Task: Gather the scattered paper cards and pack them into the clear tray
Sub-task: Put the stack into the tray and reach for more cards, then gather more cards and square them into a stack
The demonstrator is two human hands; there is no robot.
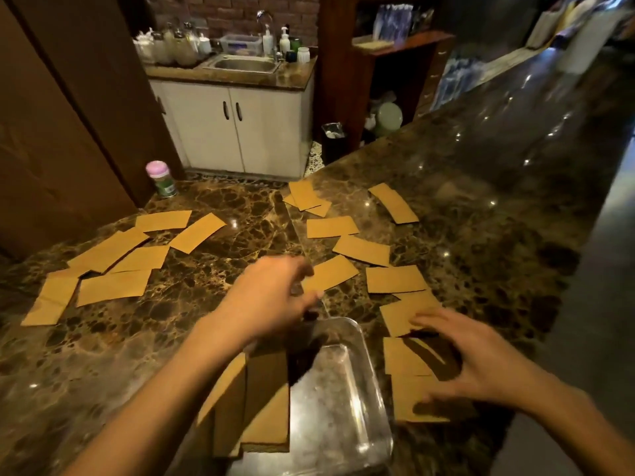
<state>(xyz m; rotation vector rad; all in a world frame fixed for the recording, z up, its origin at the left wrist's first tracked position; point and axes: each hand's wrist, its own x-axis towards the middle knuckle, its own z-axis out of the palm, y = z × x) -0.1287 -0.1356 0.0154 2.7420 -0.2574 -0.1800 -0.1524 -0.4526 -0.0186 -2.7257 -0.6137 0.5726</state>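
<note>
Several tan paper cards lie scattered on the dark marble counter [220,304]: one group at the left [113,290], another at the middle and right [395,278]. The clear tray [357,400] sits at the near middle with a stack of cards [264,407] leaning in its left side. My left hand [271,297] hovers above the tray's far edge, fingers loosely curled and touching the near corner of a card [330,276]; a grip is not visible. My right hand [470,359] is spread over the cards [405,359] right of the tray, fingers apart.
A small jar with a pink lid [160,178] stands at the counter's far left edge. Beyond the counter are a white cabinet with a sink [244,65], bottles, a wooden shelf [388,46] and a black bin [333,140]. A brown door panel [51,132] rises at the left.
</note>
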